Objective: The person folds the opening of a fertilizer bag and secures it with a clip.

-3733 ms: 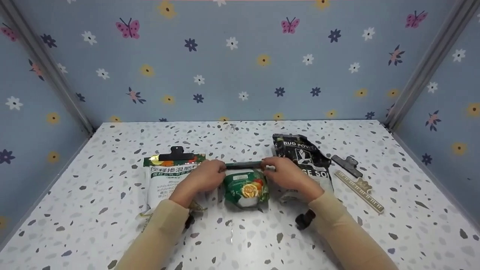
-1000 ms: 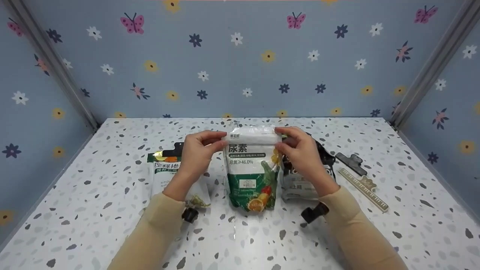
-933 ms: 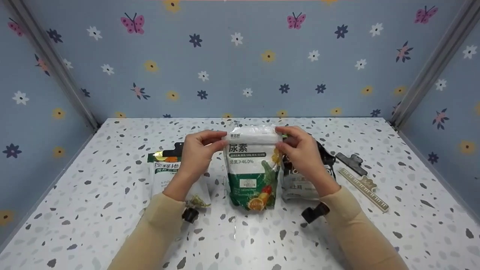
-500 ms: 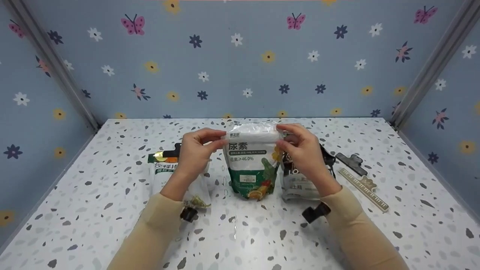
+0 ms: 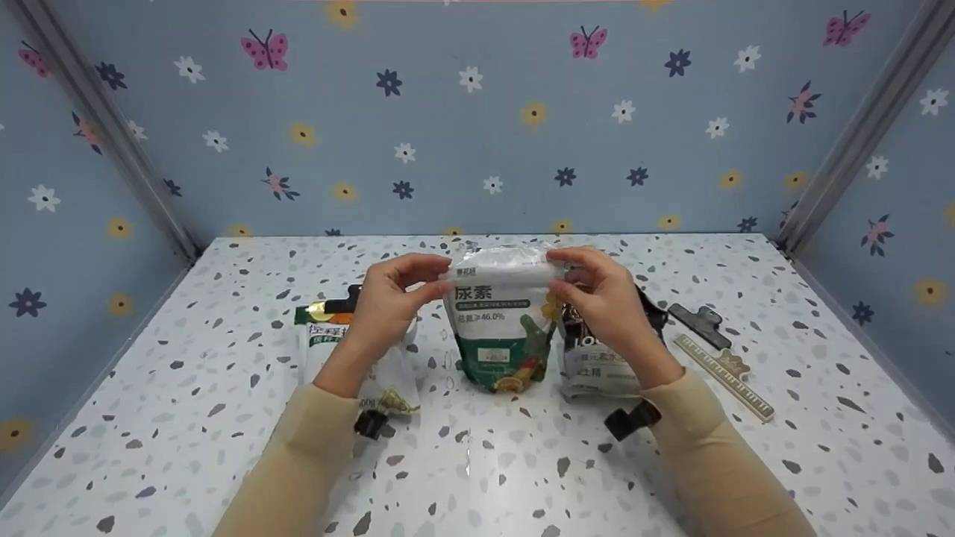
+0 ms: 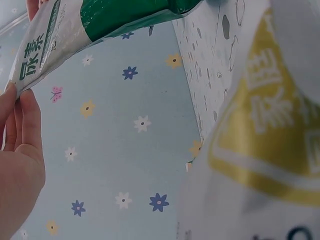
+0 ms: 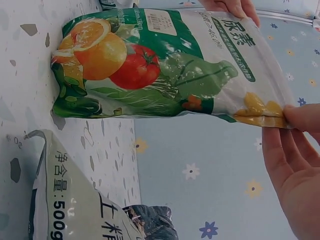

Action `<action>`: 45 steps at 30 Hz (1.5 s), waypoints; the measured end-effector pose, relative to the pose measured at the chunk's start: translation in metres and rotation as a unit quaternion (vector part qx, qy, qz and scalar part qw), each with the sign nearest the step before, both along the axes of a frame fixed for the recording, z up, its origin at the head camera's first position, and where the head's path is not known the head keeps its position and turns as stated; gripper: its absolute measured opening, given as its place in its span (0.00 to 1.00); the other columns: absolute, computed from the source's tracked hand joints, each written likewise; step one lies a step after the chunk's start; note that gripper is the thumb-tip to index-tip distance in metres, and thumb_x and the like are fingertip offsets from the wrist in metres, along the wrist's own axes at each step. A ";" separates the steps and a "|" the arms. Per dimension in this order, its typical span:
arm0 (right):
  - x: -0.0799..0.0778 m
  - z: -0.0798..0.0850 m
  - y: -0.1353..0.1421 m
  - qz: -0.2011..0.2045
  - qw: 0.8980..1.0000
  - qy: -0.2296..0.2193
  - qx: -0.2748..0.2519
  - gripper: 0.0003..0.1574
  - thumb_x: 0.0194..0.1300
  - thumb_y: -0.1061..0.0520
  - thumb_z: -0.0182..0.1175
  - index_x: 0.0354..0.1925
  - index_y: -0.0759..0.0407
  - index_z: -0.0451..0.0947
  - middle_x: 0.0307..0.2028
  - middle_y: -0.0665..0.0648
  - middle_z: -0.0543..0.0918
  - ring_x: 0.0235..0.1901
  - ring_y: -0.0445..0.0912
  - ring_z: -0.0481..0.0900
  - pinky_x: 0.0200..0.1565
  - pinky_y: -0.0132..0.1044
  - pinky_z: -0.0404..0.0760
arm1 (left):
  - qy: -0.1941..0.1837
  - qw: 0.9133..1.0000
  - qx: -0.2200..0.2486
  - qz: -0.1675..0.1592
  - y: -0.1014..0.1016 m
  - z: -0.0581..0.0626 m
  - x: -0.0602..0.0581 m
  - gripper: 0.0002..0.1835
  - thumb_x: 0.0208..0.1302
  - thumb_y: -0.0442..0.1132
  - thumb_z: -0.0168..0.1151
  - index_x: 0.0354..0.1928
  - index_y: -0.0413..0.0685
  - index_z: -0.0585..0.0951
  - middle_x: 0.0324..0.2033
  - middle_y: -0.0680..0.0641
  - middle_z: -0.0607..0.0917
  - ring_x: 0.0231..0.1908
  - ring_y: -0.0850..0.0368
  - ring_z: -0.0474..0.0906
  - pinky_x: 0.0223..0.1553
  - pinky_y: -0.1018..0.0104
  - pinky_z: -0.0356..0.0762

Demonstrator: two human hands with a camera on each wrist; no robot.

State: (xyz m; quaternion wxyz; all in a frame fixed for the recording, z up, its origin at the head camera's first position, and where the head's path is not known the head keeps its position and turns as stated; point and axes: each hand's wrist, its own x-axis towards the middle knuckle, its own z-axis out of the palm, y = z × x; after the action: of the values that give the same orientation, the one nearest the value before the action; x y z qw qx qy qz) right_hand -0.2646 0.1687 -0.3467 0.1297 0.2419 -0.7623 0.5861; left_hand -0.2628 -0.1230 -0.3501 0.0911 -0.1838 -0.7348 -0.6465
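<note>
Both left hand (image 5: 392, 302) and right hand (image 5: 608, 302) have a narrow grip on the upper edges of the white-and-green bag (image 5: 500, 328) between them, its base showing higher than a second ago, so its top seems under adjustment.

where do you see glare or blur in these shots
Head view: glints along the top of the held bag, sheen on the near tabletop; left wrist view: white-and-yellow bag close to the lens, blurred; right wrist view: small highlights across the held bag.
</note>
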 end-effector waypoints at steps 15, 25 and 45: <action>0.000 -0.001 0.000 -0.014 0.999 -0.029 0.004 0.15 0.65 0.71 0.63 0.44 0.63 0.69 0.40 0.60 0.82 0.41 0.51 0.82 0.41 0.39 0.83 | -0.004 0.999 -0.011 -0.039 -0.001 -0.002 -0.001 0.10 0.64 0.37 0.70 0.46 0.44 0.86 0.46 0.47 0.85 0.49 0.52 0.81 0.52 0.58 0.79; 0.000 0.000 0.000 -0.008 1.000 -0.016 0.013 0.09 0.63 0.72 0.64 0.42 0.66 0.78 0.36 0.60 0.85 0.36 0.50 0.84 0.40 0.42 0.84 | -0.033 0.997 -0.039 -0.062 -0.001 -0.001 0.001 0.15 0.70 0.49 0.62 0.49 0.47 0.85 0.49 0.48 0.83 0.52 0.52 0.78 0.56 0.54 0.76; -0.002 -0.002 0.004 0.016 0.998 0.023 0.055 0.19 0.53 0.84 0.50 0.29 0.67 0.79 0.42 0.59 0.83 0.45 0.49 0.80 0.44 0.37 0.82 | -0.054 0.992 -0.089 -0.075 0.003 -0.005 0.000 0.16 0.70 0.47 0.64 0.54 0.47 0.83 0.52 0.50 0.83 0.54 0.52 0.77 0.57 0.51 0.74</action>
State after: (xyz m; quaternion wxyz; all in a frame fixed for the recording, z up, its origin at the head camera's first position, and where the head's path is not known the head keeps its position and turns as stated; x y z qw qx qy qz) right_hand -0.2664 0.1732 -0.3492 0.1241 0.2741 -0.7861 0.5400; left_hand -0.2627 -0.1203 -0.3555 -0.0145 -0.2107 -0.7771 -0.5929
